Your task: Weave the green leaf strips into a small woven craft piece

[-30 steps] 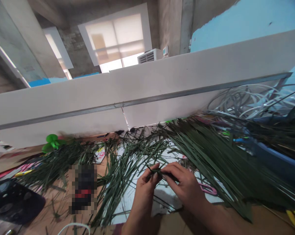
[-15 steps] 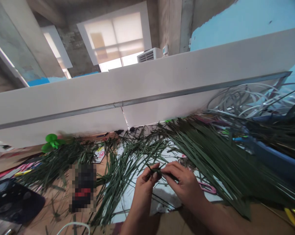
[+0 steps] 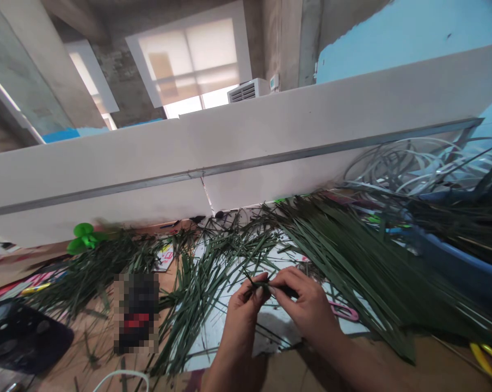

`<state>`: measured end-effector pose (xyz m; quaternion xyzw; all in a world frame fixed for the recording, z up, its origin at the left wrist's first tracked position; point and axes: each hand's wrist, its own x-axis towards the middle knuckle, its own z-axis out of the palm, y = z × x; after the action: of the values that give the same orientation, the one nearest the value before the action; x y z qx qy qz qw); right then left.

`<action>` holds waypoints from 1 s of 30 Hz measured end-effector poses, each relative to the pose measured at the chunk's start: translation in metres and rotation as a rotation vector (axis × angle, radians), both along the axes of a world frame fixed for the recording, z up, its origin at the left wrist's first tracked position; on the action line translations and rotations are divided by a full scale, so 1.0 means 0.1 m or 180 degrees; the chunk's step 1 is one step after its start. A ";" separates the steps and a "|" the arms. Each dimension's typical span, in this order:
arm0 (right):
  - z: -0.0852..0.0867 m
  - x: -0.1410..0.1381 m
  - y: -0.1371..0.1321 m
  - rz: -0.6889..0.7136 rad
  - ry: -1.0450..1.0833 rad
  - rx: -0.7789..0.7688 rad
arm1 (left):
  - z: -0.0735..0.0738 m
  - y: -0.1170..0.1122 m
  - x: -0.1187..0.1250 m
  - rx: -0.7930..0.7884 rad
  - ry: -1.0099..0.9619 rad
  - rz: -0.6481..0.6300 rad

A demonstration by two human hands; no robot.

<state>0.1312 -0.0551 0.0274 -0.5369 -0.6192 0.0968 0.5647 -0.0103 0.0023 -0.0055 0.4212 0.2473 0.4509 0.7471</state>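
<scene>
Both hands meet over the white board (image 3: 213, 321) at the front of the table. Between my left thumb and fingers is a small folded piece of green leaf strip (image 3: 262, 283), its thin end poking out to the upper left; my left hand (image 3: 246, 305) is closed on it. My right hand (image 3: 301, 299) pinches the same piece from the right, fingertips touching it. The exact shape of the fold is hidden by the fingers. Loose green leaf strips (image 3: 197, 294) lie scattered to the left of the hands.
Long wide green leaves (image 3: 352, 261) spread at the right, near a blue tub (image 3: 454, 261). Pink-handled scissors (image 3: 344, 311) lie beside my right hand. At the left are a green plastic piece (image 3: 84, 238) and a dark object (image 3: 25, 335). A white partition (image 3: 250, 136) stands behind.
My right fingers have shifted slightly on the leaf strip, and the right hand's fingers look a little more curled. Both hands stay in nearly the same place.
</scene>
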 end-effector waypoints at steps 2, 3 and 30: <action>0.00 0.00 0.00 -0.0010 0.0055 -0.0043 | 0.01 -0.01 0.00 0.0027 0.0019 0.0000; 0.01 -0.01 0.01 -0.0016 0.0075 -0.0055 | 0.01 -0.01 0.00 0.0035 0.0031 0.0004; -0.04 -0.03 0.01 0.0014 -0.0073 0.0020 | -0.05 0.01 0.03 0.0196 0.0234 0.0028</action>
<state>0.1284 -0.0545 0.0233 -0.5348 -0.6271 0.0899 0.5591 -0.0075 0.0030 -0.0109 0.4592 0.2625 0.4459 0.7221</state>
